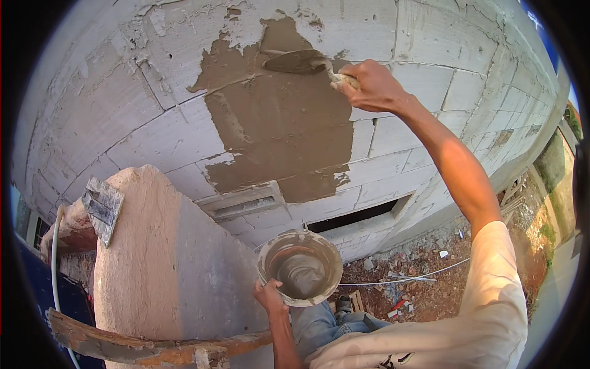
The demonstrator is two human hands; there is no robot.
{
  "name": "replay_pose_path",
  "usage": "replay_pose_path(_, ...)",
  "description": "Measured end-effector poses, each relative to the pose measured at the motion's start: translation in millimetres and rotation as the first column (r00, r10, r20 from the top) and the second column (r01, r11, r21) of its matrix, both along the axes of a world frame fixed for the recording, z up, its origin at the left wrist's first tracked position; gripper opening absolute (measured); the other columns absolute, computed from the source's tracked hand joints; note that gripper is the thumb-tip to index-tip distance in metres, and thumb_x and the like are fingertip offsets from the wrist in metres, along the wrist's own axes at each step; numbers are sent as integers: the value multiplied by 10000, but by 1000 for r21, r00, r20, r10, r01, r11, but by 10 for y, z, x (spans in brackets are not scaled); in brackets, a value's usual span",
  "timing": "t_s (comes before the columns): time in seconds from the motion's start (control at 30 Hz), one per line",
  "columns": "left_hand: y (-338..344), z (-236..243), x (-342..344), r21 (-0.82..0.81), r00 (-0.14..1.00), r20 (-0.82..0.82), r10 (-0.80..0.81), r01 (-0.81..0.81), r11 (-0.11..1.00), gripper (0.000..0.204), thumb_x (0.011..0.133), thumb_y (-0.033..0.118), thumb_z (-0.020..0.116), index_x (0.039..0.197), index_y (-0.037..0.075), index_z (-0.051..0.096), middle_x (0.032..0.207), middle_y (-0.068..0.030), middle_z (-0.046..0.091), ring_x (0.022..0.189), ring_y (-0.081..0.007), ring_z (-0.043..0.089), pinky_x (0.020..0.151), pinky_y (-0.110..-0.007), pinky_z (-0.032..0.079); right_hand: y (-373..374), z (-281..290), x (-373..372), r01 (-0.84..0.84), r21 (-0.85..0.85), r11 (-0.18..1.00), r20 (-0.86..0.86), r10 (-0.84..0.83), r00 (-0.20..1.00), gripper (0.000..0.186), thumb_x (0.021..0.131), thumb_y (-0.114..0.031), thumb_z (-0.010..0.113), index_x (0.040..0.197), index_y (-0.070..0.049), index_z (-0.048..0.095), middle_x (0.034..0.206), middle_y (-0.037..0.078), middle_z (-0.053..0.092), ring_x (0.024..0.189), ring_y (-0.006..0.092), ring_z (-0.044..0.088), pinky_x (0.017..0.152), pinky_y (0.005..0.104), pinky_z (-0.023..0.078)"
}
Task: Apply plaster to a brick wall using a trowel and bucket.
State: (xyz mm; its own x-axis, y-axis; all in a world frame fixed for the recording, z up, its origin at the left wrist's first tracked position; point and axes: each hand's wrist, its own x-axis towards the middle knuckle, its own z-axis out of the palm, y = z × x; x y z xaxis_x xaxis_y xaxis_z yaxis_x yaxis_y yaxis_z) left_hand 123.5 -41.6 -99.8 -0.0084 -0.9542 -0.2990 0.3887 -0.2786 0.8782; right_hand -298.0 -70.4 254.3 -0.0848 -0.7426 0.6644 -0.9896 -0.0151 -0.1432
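The left hand (270, 296), at 7 o'clock, is closed on the edge of a round bucket (294, 247), thumb over the rim. The bucket, at 6 o'clock, is crusted grey and contains smooth, swirled wet mortar (302, 275). A stained wooden plank (141, 350) runs at 7 o'clock. At 8 o'clock is a rough masonry ledge (147, 246), pinkish turning grey; a mortar-smeared plate (103, 209) lies on it at 9 o'clock. The right hand (376, 87), at 1 o'clock, is wrapped round the handle of a trowel (292, 61). Its mortar-coated blade, at 12 o'clock, is at a damp brown, ragged-edged patch (283, 129); contact cannot be confirmed. The wall (424, 86) is pale jointed blocks. Rubble-strewn ground (424, 292) lies farthest below, at 4 o'clock.
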Motion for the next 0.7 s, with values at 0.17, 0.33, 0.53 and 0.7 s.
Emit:
replay_pose_path(0.17, 52, 25, -55, -23, 1000, 19, 14, -14, 1000, 338, 681, -142, 557, 990, -65, 671, 978, -103, 726, 842, -195, 665, 781, -314, 525, -228, 360, 159, 110, 69, 992, -151, -99, 984, 318, 933, -280, 634, 828, 17, 683, 706, 231, 655, 696, 431, 638, 688, 521, 514)
replay_pose_path(0.33, 66, -7, -16, -30, 996, 85, 15, -12, 999, 353, 688, -125, 543, 1011, -40, 659, 992, -98, 724, 854, -202, 674, 786, -321, 539, -379, 792, 95, 78, -92, 993, -82, -85, 993, 344, 960, -298, 649, 851, 26, 687, 718, 224, 664, 668, 402, 612, 670, 499, 492)
replay_pose_path(0.53, 57, 60, -21, 1, 995, 92, 37, -37, 999, 322, 685, -150, 558, 965, -41, 674, 977, -96, 728, 839, -200, 657, 769, -314, 515, -207, 628, -368, 74, -287, 955, 180, -22, 983, 398, 990, -337, 630, 821, 22, 657, 675, 181, 617, 627, 338, 521, 640, 441, 463)
replay_pose_path(0.7, 51, 80, -27, -11, 994, 108, 21, -19, 1000, 310, 690, -149, 556, 960, -48, 671, 963, -88, 720, 820, -189, 640, 750, -318, 503, 55, -120, -388, 118, -336, 934, 365, 13, 931, 376, 985, -327, 665, 832, 15, 654, 646, 174, 585, 599, 342, 505, 614, 449, 447)
